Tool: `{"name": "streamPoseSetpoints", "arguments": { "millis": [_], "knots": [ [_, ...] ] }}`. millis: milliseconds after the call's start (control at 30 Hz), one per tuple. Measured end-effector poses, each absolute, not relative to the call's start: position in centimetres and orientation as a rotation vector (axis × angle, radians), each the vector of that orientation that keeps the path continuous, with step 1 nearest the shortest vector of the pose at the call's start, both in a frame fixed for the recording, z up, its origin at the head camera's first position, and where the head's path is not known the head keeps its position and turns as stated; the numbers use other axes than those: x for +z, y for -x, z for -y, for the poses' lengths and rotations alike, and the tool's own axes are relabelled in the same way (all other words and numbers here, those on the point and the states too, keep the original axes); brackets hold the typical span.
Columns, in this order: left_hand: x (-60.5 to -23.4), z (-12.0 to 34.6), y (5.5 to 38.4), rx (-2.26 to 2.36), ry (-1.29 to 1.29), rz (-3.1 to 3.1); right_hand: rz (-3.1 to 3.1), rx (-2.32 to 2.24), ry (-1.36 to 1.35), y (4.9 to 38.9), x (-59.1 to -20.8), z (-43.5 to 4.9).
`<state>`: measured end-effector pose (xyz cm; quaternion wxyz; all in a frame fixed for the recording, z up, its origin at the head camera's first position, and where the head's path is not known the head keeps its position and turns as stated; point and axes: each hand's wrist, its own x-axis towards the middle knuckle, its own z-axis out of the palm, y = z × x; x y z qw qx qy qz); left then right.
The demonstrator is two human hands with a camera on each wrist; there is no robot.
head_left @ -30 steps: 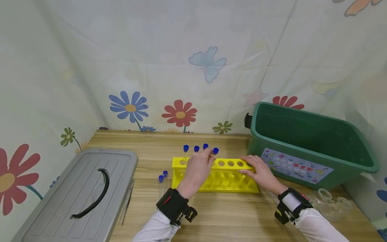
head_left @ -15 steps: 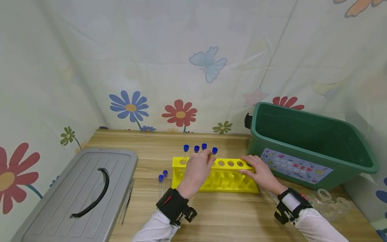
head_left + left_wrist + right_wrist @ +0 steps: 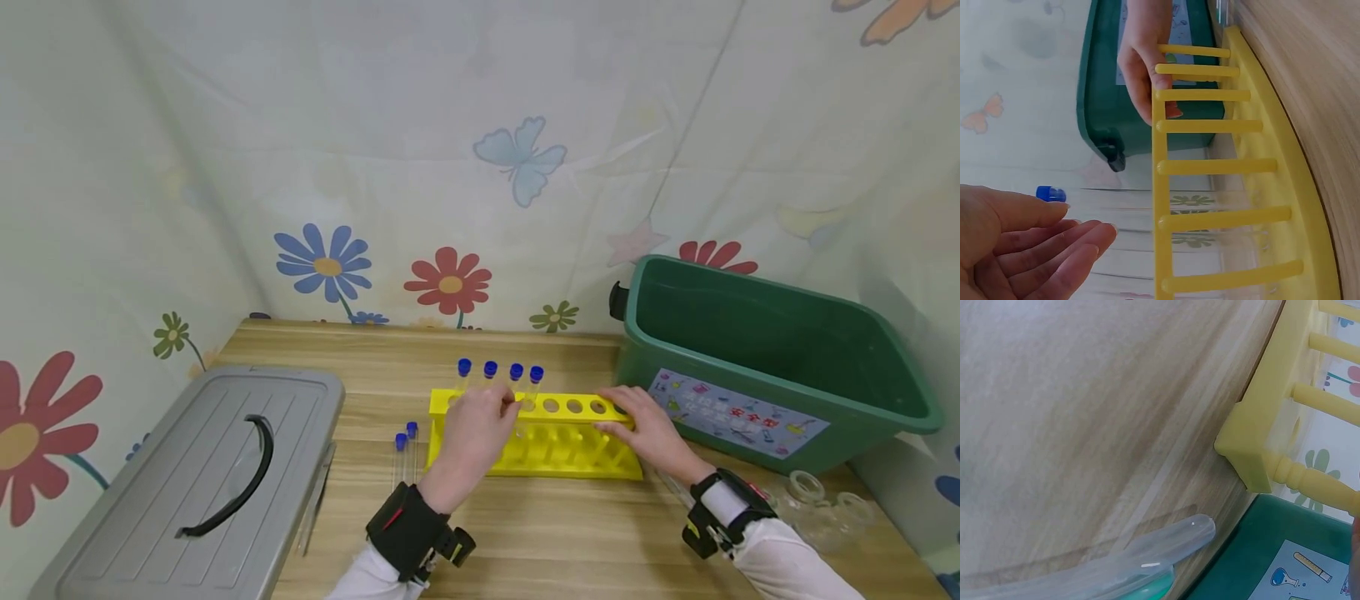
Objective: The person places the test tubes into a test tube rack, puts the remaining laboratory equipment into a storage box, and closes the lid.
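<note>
A yellow test tube rack (image 3: 562, 467) stands mid-table, with several blue-capped test tubes (image 3: 536, 377) upright in its left part. My left hand (image 3: 474, 433) is just in front of these tubes, partly hiding their lower parts. In the left wrist view, the left hand (image 3: 1041, 250) has loosely bent fingers, apart from the blue cap (image 3: 1051, 194) beyond them, and holds nothing. My right hand (image 3: 656, 429) grips the rack's right end, thumb in front and fingers over the top bar. Two more blue-capped tubes (image 3: 401, 454) are on the table left of the rack.
A green bin (image 3: 637, 367) stands at the right behind the rack. Clear glass bottles (image 3: 806, 487) are by the right forearm, and clear tubing (image 3: 1166, 540) lies near the rack's right end. At left are a grey lid (image 3: 150, 492) with a black handle and a thin metal tool (image 3: 315, 500).
My left hand has released a test tube and drawn back left and towards me. That tube's cap now sits lower, in line with the others. My right hand keeps its grip on the rack.
</note>
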<state>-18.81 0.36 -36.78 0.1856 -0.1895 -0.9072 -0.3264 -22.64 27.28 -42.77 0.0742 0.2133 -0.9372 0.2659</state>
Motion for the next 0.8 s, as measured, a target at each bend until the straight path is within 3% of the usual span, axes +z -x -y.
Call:
{"name": "streamPoseSetpoints", "arguments": {
  "millis": [200,433,800],
  "knots": [
    [-35.4,1.8,18.1,-0.863,0.486,2.515,2.805,0.787,-0.646,22.6,-42.9,-27.2],
    [-34.8,5.4,17.8,-0.802,0.243,2.568,2.819,0.796,-0.641,22.6,-42.8,-27.2],
    [-37.0,9.1,18.0,-0.813,0.053,2.725,2.812,0.795,-0.646,22.6,-42.8,-27.2]
  ]
}}
